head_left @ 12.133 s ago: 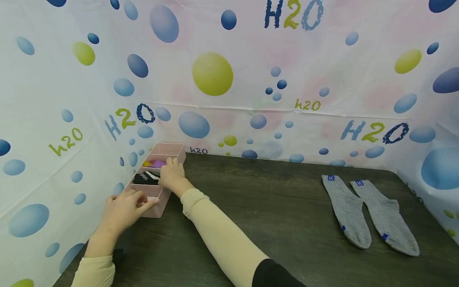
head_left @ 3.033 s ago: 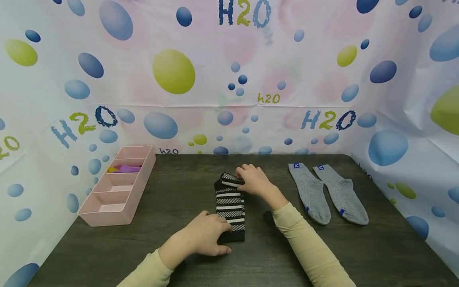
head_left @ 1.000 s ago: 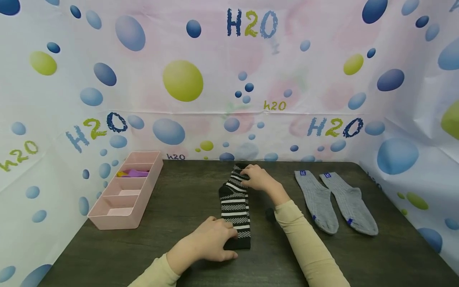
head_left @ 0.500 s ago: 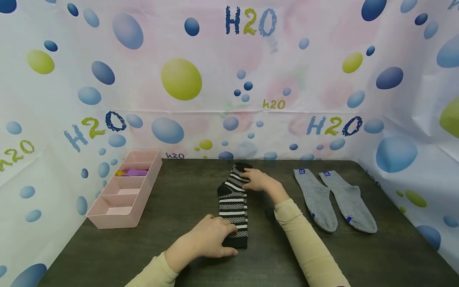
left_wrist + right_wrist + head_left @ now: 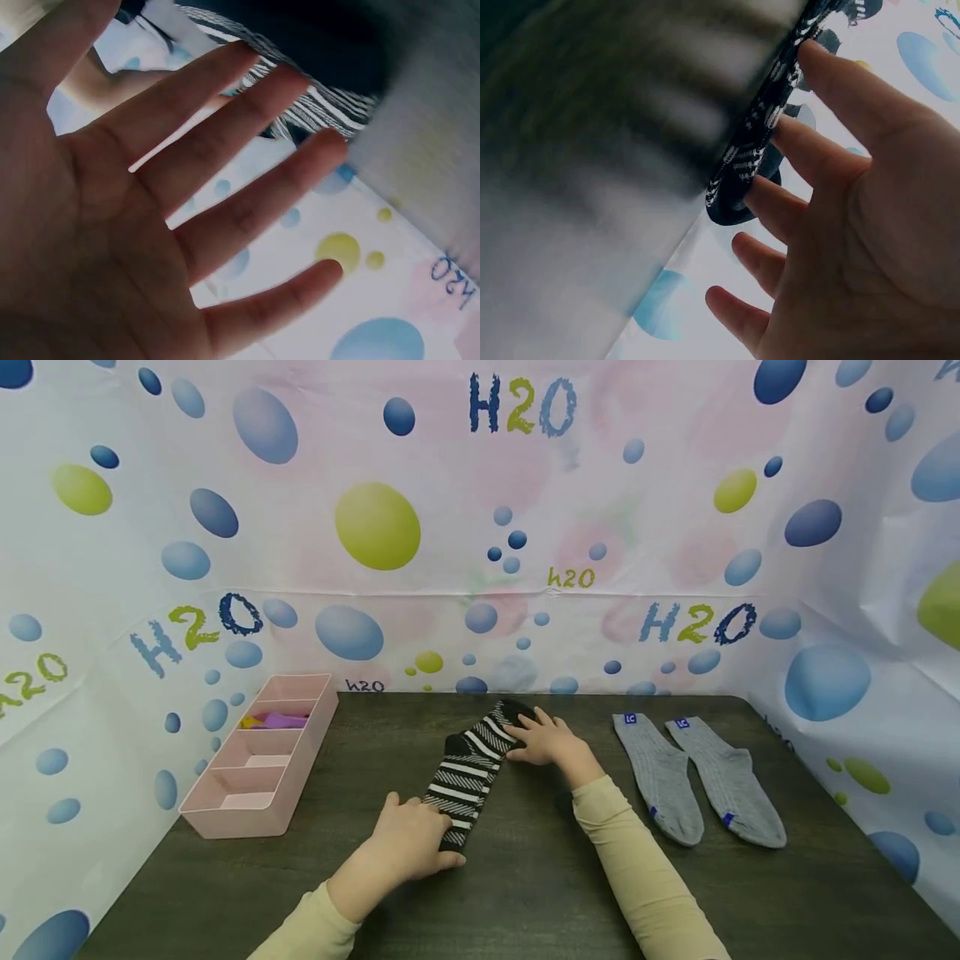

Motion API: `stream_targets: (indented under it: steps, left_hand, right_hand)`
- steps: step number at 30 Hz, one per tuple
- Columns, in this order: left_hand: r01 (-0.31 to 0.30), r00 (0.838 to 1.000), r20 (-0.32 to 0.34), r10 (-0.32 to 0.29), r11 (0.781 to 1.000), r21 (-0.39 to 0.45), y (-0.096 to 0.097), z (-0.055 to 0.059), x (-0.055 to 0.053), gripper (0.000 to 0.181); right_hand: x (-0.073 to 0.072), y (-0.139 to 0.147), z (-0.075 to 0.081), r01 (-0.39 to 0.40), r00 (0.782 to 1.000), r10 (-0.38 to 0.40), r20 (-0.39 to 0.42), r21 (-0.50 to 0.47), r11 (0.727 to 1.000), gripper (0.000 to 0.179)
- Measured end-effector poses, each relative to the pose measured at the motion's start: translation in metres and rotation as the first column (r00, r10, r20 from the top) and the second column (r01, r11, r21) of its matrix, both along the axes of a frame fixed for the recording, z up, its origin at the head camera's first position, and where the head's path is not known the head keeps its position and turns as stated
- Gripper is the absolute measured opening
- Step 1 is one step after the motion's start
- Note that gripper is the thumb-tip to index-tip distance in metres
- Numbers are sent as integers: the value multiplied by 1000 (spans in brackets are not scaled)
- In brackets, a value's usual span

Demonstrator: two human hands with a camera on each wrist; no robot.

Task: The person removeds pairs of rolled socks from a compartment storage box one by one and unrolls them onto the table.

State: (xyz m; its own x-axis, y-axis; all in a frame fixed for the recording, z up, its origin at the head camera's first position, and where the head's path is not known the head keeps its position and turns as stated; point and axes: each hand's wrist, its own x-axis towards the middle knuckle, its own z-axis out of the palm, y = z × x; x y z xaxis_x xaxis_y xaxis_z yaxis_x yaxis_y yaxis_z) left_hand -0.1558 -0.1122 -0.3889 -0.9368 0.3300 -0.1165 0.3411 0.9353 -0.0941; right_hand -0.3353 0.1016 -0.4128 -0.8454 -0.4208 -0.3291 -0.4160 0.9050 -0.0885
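Note:
A black sock with white stripes (image 5: 467,772) lies slantwise on the dark table, toe away and to the right. Whether a second one lies under it I cannot tell. My left hand (image 5: 408,837) rests over its cuff end, hiding part of it; in the left wrist view the left hand's fingers (image 5: 225,142) are straight and spread. At the toe end, my right hand (image 5: 551,745) touches the sock from the right. In the right wrist view the right hand's fingertips (image 5: 784,131) lie against the edge of the sock (image 5: 742,161), extended rather than curled round it.
Two grey socks (image 5: 660,781) lie side by side at the right. A pink divided box (image 5: 300,781) stands at the left, with purple and yellow items (image 5: 279,721) in one compartment. A patterned sheet (image 5: 517,643) rises behind the table (image 5: 525,893).
The striped sock came from the box and was unfolded lengthwise. In the last half second its cuff end swung left with my left hand, while my right hand stayed at the toe.

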Motion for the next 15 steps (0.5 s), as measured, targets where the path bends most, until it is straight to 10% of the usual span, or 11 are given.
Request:
stream_targets:
  steps: [15]
  left_hand:
    - [-205,976,73,203,979,21,-38,-7,-34,53]
  right_hand:
    - [6,-5,8,103,995,-104,8,83,991,64]
